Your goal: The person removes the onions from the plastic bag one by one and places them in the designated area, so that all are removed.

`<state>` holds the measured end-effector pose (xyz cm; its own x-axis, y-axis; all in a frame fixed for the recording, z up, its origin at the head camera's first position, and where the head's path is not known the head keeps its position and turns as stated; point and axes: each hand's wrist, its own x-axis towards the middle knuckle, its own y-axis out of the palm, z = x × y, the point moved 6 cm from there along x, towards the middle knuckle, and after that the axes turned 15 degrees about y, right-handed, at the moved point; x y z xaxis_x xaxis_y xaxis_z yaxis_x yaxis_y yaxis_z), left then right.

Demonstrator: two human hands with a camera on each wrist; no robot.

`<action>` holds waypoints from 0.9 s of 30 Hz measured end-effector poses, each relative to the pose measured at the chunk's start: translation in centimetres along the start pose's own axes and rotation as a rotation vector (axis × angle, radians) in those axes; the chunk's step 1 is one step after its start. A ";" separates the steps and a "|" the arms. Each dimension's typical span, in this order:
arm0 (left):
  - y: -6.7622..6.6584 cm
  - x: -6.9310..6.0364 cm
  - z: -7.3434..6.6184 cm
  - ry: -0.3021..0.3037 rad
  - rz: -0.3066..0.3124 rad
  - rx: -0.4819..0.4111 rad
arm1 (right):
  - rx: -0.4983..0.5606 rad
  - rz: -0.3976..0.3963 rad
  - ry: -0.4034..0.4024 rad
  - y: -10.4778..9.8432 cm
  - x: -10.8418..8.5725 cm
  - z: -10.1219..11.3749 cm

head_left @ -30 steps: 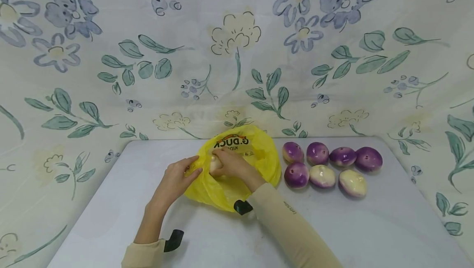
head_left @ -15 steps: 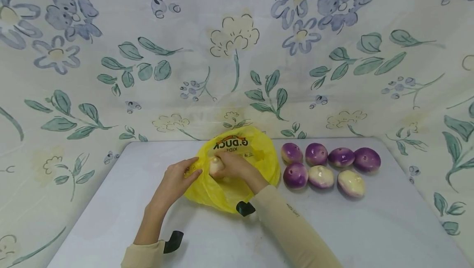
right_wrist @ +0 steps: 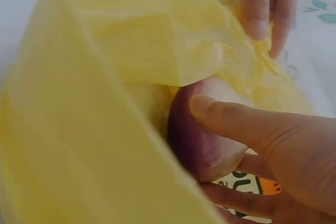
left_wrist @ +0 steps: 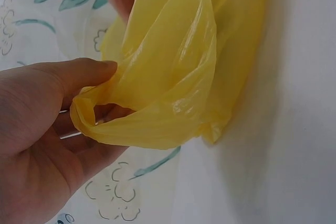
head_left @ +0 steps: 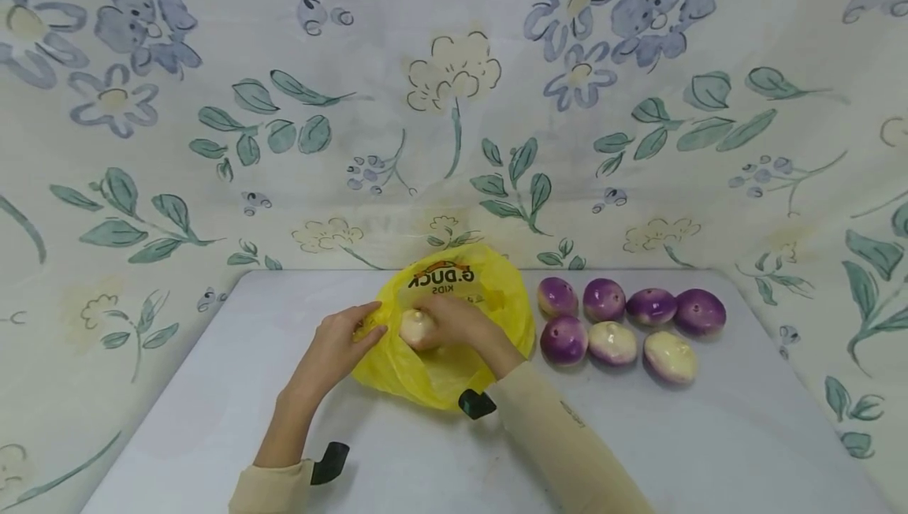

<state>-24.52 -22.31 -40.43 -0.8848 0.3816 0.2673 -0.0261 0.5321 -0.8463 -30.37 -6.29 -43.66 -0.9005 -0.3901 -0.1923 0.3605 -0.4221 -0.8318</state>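
Note:
In the head view a yellow plastic bag (head_left: 447,384) with dark lettering lies open-mouthed on the table. My left hand (head_left: 336,348) holds its left edge; in the left wrist view the thumb lies against a loop of the bag (left_wrist: 178,103), with the fingers behind it. My right hand (head_left: 461,325) is within the bag's mouth, gripping a purple and white turnip (head_left: 417,329). The right wrist view has the thumb across the turnip (right_wrist: 197,140) and the fingers beneath, with bag film around it. Part of the turnip is hidden by the hand and the film.
Right of the bag, several more turnips sit in two rows, among them a purple one (head_left: 564,340) beside the bag and a pale-topped one (head_left: 670,358) at the front. A flower-printed cloth (head_left: 454,183) hangs behind the white table (head_left: 397,459).
My right hand has shifted slightly right with the turnip, and more of the turnip's pale side shows. The left hand stays at the bag's edge.

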 end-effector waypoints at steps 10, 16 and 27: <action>0.0 0.0 0.3 -0.013 -0.004 -0.005 | -0.027 0.027 0.003 -0.9 -1.6 -0.8; -0.1 -0.1 0.2 -0.008 -0.022 0.011 | -0.042 0.001 0.012 -1.2 -2.2 -1.5; 0.0 -0.1 0.2 -0.013 -0.018 0.008 | -0.082 -0.041 -0.002 -2.4 -3.9 -2.0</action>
<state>-24.54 -22.52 -40.50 -0.8900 0.3622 0.2771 -0.0461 0.5331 -0.8448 -28.19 -2.17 -41.94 -0.9136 -0.3756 -0.1560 0.3021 -0.3697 -0.8787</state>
